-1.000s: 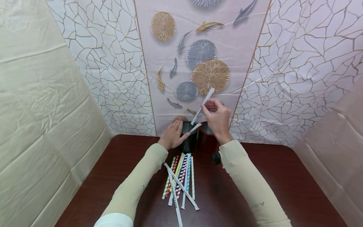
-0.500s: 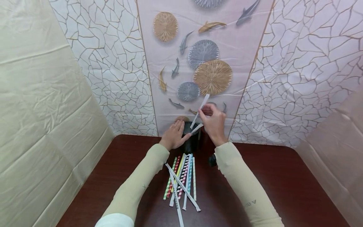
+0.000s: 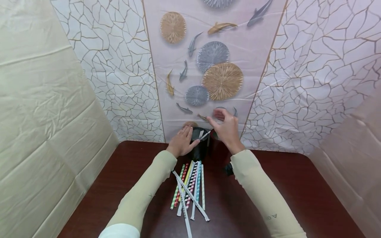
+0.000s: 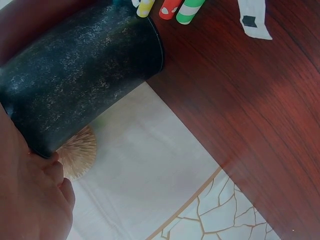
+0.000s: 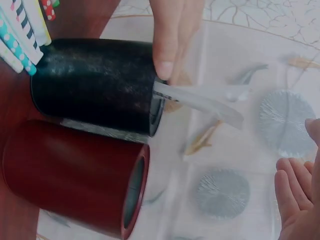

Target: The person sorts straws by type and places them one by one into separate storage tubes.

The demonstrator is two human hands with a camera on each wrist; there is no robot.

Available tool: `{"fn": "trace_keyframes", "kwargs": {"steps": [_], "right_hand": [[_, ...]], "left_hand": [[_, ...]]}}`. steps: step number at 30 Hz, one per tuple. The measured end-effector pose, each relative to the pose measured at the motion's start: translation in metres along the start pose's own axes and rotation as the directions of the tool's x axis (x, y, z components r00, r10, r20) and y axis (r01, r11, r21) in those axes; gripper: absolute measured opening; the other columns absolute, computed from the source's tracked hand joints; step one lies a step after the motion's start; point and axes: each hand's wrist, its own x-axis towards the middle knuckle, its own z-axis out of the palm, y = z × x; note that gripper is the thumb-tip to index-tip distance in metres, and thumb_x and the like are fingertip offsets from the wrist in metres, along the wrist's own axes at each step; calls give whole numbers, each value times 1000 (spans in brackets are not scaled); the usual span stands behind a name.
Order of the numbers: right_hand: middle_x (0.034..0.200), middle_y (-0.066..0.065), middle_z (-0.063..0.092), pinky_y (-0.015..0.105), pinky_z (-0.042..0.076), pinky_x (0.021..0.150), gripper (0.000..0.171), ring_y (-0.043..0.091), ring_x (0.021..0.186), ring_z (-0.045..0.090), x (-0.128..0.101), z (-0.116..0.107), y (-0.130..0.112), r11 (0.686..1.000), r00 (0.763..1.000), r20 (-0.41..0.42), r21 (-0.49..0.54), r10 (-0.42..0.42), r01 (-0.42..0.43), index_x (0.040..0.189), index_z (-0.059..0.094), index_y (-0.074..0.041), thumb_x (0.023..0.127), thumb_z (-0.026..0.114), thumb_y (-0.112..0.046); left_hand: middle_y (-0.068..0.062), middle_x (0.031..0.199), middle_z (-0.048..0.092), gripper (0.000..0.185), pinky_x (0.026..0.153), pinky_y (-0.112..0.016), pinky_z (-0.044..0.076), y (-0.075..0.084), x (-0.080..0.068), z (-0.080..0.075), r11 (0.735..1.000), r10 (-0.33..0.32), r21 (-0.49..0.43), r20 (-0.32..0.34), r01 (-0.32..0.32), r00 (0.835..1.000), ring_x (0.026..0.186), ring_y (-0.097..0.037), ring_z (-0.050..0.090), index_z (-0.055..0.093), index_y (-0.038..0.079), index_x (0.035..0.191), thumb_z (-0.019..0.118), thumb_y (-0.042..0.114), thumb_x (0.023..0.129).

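Observation:
My left hand [image 3: 181, 142] grips the rim of a black cup [image 3: 198, 152] at the back of the table, thumb on the near side and fingers along the far left. Two white paper-wrapped straws [image 5: 210, 105] stick out of the cup's mouth in the right wrist view, leaning. Just right of and above that mouth is my right hand [image 3: 227, 130], its thumb and fingers spread apart with nothing between them. A dark red cup [image 5: 70, 175] stands beside the black one, partly hidden behind my right hand in the head view.
In front of the cups lies a bundle of patterned paper straws [image 3: 190, 185], green, red, yellow, striped and blue. Several white wrapped straws [image 3: 194, 200] lie among and across them. A printed cloth backdrop [image 3: 220, 39] rises right behind the dark wood table [image 3: 253, 205].
The wrapped straw that my right hand pinched above the black cup has dropped into it; the fingers have parted. My left hand has stayed at the rim.

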Motion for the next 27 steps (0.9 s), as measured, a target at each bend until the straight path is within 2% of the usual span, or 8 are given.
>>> {"fn": "trace_keyframes", "kwargs": {"steps": [7,9,17,22,27], "right_hand": [[111,19,79,45,63,94,34,33,104,78,-4,-19,-11,999,999,35,-13,-30,30,118,74,0,93,84,-22],[110,18,79,45,64,92,33,32,102,78,-6,-22,-16,999,997,55,-15,-50,51,118,74,0,94,83,-21],[103,17,80,45,66,82,28,30,91,80,-17,-23,-34,994,979,173,-12,-108,112,115,75,1,96,80,-19],[101,14,81,42,66,79,26,25,86,80,-27,-24,-45,994,952,292,-26,-94,107,113,76,-1,96,80,-21],[96,9,81,37,66,78,21,20,83,79,-35,-25,-52,994,903,423,-44,-76,104,108,77,-4,98,78,-23]], "left_hand": [[-12,180,7,85,136,-42,15,2,3,3,1000,-7,6,25,7,1000,167,-27,10,10,5,170,19,66,111],[-13,179,9,85,136,-43,15,2,1,2,1000,0,-8,15,0,1000,167,-28,11,12,4,170,20,65,111],[-16,178,13,85,135,-44,18,-1,-1,0,1000,8,1,-10,-7,1000,167,-30,14,16,1,168,21,64,111],[-16,178,14,85,135,-45,19,-1,0,0,1000,17,0,-11,-17,1000,167,-30,14,17,0,168,21,64,111],[-16,178,14,85,135,-45,20,1,-1,-1,1000,21,2,-13,-21,1000,166,-30,15,17,0,168,21,63,112]]}}
